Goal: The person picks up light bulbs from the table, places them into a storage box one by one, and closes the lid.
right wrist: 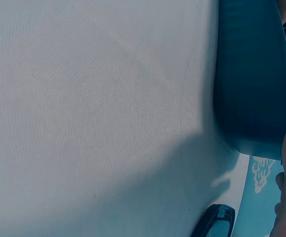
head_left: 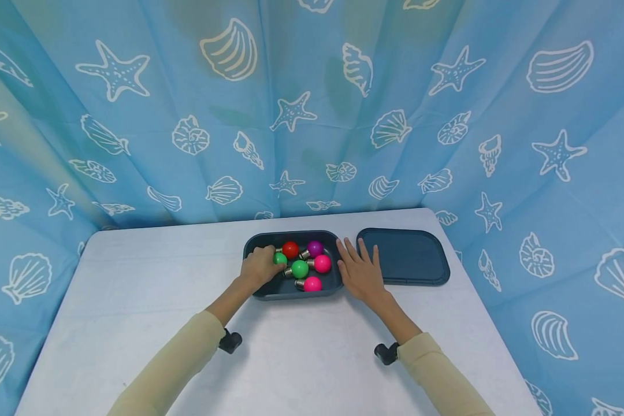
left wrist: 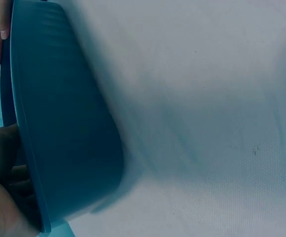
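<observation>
A deep dark box (head_left: 291, 296) on the white table holds several toy-like light bulbs with ridged silver bases. My left hand (head_left: 257, 267) reaches over its left end, thumb and fingers around a green bulb (head_left: 279, 259) whose base is hidden. In the left wrist view, the curled fingers (left wrist: 20, 186) dip inside the rim. Near them lie a red bulb (head_left: 290, 249), a purple bulb (head_left: 315, 248), another green bulb (head_left: 300, 268), a pink bulb (head_left: 322, 263) and a second pink one. My right hand (head_left: 361, 270), fingers spread, rests at the box's right end.
Right of the box lies a flat dark lid-like tray (head_left: 405, 257) with a raised edge, partly behind the right fingers. White cloth covers the table (head_left: 312, 352). A blue curtain (head_left: 301, 150) with shell and starfish prints hangs behind and along both sides.
</observation>
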{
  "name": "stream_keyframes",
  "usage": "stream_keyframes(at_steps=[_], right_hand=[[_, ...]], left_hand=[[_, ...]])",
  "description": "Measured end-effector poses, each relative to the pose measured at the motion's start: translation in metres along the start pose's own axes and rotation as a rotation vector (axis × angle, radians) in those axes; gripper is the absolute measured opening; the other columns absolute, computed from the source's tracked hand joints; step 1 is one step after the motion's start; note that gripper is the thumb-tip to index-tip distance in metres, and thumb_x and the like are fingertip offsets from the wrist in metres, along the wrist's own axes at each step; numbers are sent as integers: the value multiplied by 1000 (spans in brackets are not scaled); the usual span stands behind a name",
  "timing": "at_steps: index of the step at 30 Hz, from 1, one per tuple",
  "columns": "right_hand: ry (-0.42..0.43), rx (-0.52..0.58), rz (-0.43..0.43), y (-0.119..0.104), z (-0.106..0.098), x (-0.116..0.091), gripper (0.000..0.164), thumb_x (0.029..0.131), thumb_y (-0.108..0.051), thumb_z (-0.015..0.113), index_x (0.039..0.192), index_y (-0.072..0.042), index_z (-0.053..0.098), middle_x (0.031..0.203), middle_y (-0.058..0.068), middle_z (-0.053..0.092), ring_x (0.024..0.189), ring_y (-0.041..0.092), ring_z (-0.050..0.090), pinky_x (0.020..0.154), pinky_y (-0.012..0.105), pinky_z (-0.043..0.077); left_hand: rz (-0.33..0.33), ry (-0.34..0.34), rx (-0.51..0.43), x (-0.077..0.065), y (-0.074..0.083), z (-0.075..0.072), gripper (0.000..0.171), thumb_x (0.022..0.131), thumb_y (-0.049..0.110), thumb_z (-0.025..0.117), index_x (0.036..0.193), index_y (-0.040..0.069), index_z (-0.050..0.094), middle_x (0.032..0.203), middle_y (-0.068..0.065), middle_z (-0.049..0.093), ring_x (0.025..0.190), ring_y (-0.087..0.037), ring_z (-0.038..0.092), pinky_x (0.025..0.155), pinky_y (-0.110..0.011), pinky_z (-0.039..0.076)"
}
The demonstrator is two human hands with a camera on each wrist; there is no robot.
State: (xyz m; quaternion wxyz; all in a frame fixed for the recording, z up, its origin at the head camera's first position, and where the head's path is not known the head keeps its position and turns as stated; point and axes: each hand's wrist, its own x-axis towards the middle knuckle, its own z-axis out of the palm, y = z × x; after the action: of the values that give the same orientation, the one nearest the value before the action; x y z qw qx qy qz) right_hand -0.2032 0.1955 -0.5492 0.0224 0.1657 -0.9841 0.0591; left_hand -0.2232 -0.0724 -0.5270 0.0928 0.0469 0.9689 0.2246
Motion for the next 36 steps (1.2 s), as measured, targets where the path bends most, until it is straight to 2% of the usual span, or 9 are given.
stream_keyframes(at_steps=[16, 21, 30, 33, 36], right_hand=[[8, 11, 3, -1, -1, 0, 54, 108, -31, 37, 158, -13, 29, 160, 12, 30, 147, 43, 19, 114, 67, 8], [6, 22, 5, -2, -2, 0, 54, 108, -31, 37, 158, -13, 28, 160, 12, 29, 147, 42, 18, 115, 66, 3], [21, 13, 1, -2, -1, 0, 54, 108, -31, 38, 158, -13, 29, 160, 11, 30, 147, 42, 19, 115, 67, 6], [31, 12, -1, -1, 0, 0, 54, 108, -31, 38, 158, -13, 30, 160, 11, 31, 147, 43, 20, 115, 67, 6], [40, 29, -6, 0, 1, 0, 53, 107, -30, 38, 157, -12, 32, 159, 13, 32, 146, 43, 20, 115, 67, 4]], left_hand=[[8, -5, -15, -1, 1, -2, 38, 89, 28, 77, 108, -2, 66, 77, -8, 65, 63, -18, 60, 59, -31, 56], [8, -2, -19, -1, 1, -2, 38, 89, 29, 77, 108, -2, 66, 75, -7, 63, 62, -18, 59, 57, -30, 55], [11, 2, -41, 1, -2, -6, 40, 90, 30, 76, 109, -3, 65, 69, -4, 61, 58, -16, 56, 50, -25, 47], [16, 9, -41, 0, -3, -8, 45, 90, 31, 76, 115, -4, 65, 72, -6, 63, 59, -16, 57, 52, -27, 48], [24, 24, -47, -2, -2, -11, 49, 90, 31, 76, 121, -5, 63, 82, -10, 69, 64, -18, 60, 58, -32, 55]])
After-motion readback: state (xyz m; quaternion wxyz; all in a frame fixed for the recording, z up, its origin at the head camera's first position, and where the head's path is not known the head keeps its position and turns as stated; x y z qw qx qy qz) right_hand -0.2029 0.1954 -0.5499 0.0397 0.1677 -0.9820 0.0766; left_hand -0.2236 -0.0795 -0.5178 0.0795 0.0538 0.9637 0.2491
